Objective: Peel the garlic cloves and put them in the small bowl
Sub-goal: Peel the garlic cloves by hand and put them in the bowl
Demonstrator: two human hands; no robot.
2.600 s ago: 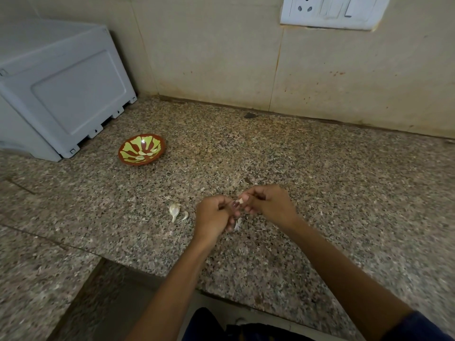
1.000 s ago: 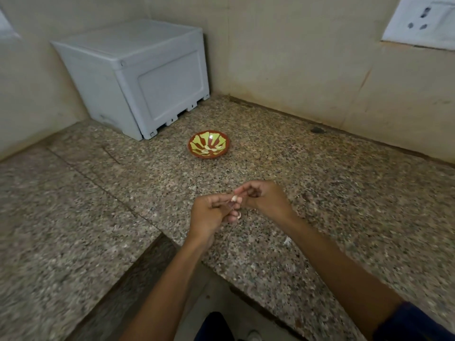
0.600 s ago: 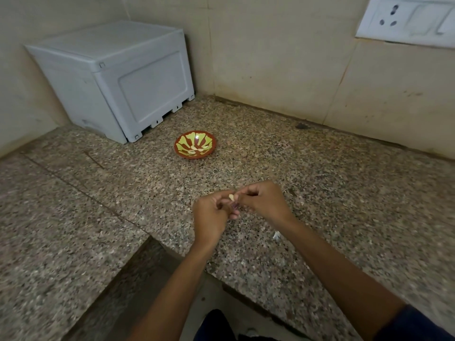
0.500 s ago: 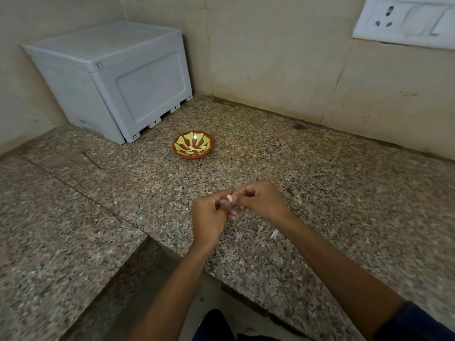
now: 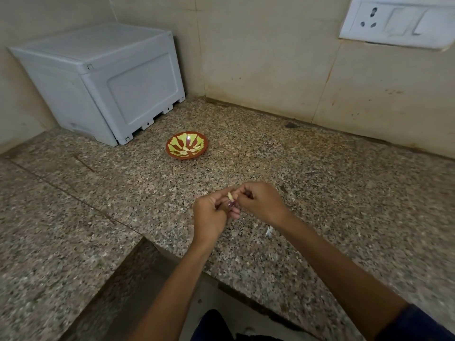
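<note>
A pale garlic clove [image 5: 230,196] shows between the fingertips of both hands above the granite counter [image 5: 320,193]. My left hand [image 5: 209,212] pinches it from the left with curled fingers, and a purplish bit of skin hangs just under the clove. My right hand [image 5: 262,201] pinches at the clove from the right, fingers curled. The small brown bowl with yellow-green stripes [image 5: 187,145] stands farther back and to the left of the hands. Whether anything lies in the bowl I cannot tell.
A grey plastic box [image 5: 105,80] sits in the back left corner against the wall. A scrap of white peel [image 5: 268,231] lies on the counter by my right forearm. The counter's front edge [image 5: 172,252] steps inward below my arms. A switch plate [image 5: 398,20] is on the wall.
The view has swung left, so the loose cloves seen earlier on the counter are out of sight. Both hands keep working the same clove; more of its pale flesh shows now.
</note>
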